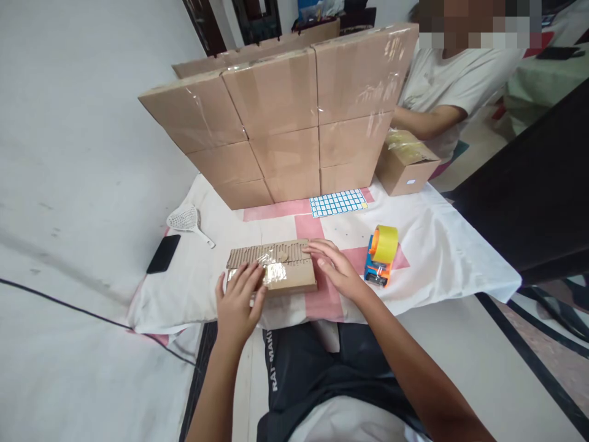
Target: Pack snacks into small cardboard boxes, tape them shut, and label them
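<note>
A small flat cardboard box point(288, 270), with clear tape shining across its top, lies on the white and pink cloth point(442, 245) in front of me. My left hand point(239, 301) rests flat on the box's left end, fingers stretched over the tape. At the box's right edge, my right hand point(334, 264) lies with its fingers extended and touching the top. An orange and blue tape dispenser point(381, 255) with a yellow roll stands just right of my right hand.
A wall of stacked taped cartons point(285, 116) stands at the back. A blue and white label sheet point(338, 202) lies before it. A white strainer point(186, 219) and a black phone point(163, 253) are left. Another person sits back right by a small carton point(405, 166).
</note>
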Demonstrator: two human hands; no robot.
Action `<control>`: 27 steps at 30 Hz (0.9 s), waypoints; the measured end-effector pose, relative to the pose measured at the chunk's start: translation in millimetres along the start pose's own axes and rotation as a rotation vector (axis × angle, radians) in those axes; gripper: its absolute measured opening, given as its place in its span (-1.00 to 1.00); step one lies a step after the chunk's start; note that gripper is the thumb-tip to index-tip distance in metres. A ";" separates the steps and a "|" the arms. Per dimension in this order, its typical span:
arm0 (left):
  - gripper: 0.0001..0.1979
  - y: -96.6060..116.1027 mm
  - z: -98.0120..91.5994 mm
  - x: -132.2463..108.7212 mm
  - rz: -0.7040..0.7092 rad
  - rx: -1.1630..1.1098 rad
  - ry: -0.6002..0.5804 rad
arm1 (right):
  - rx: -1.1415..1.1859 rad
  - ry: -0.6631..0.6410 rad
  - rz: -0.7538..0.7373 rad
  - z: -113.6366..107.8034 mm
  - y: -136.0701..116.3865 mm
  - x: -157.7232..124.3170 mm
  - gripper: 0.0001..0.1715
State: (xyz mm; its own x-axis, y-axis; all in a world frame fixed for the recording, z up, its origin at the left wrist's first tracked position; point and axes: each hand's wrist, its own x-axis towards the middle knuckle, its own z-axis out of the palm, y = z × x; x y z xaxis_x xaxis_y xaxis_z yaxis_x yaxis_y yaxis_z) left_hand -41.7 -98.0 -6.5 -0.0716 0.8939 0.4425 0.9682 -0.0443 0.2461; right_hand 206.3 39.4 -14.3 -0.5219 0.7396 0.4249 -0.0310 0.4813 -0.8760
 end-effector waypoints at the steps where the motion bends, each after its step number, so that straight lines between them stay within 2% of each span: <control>1: -0.49 3.8 -0.8 1.5 0.027 0.044 -0.061 | -0.070 0.007 0.004 -3.9 -8.1 -6.8 -0.56; 3: -0.37 8.6 0.0 4.8 0.040 0.102 -0.126 | -0.208 0.112 0.004 -16.6 -23.0 -21.7 -0.56; 4: -0.34 9.7 0.9 6.6 0.037 0.120 -0.139 | -0.263 0.224 0.006 -25.7 -27.8 -29.6 -0.57; 6: -0.35 10.7 2.9 10.4 0.030 0.138 -0.156 | -0.339 0.536 0.035 -48.6 -27.5 -44.4 -0.62; 8: -0.36 12.5 4.7 14.3 0.012 0.141 -0.165 | -0.326 0.834 0.118 -74.3 -12.8 -55.8 -0.61; 10: -0.36 16.4 6.3 18.0 -0.016 0.141 -0.164 | -0.182 0.979 0.237 -96.7 11.5 -62.3 -0.53; 12: -0.36 21.4 7.8 21.5 -0.040 0.139 -0.170 | 0.029 0.960 0.342 -111.2 36.0 -64.4 -0.48; 16: -0.37 27.4 10.6 25.1 -0.067 0.125 -0.170 | 0.223 0.723 0.470 -115.1 60.8 -62.8 -0.55; 18: -0.35 26.6 12.5 24.5 -0.080 0.121 -0.146 | 0.238 0.620 0.478 -111.6 62.5 -62.0 -0.62; 20: -0.34 23.8 14.9 23.6 -0.099 0.126 -0.118 | 0.236 0.577 0.457 -108.7 63.5 -61.8 -0.61; 24: -0.36 17.0 21.2 27.5 -0.105 0.131 -0.080 | 0.275 0.528 0.425 -105.0 73.5 -61.1 -0.52; 27: -0.35 13.8 27.7 34.0 -0.093 0.115 -0.028 | 0.252 0.550 0.378 -98.0 79.6 -62.1 -0.54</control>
State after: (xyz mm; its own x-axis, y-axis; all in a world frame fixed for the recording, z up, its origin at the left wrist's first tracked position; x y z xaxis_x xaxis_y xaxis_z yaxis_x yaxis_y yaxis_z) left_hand -24.2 -55.9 -12.0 -0.1568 0.9039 0.3979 0.9790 0.0891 0.1833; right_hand 319.8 77.9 -88.0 -0.0321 0.9965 0.0769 -0.1637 0.0706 -0.9840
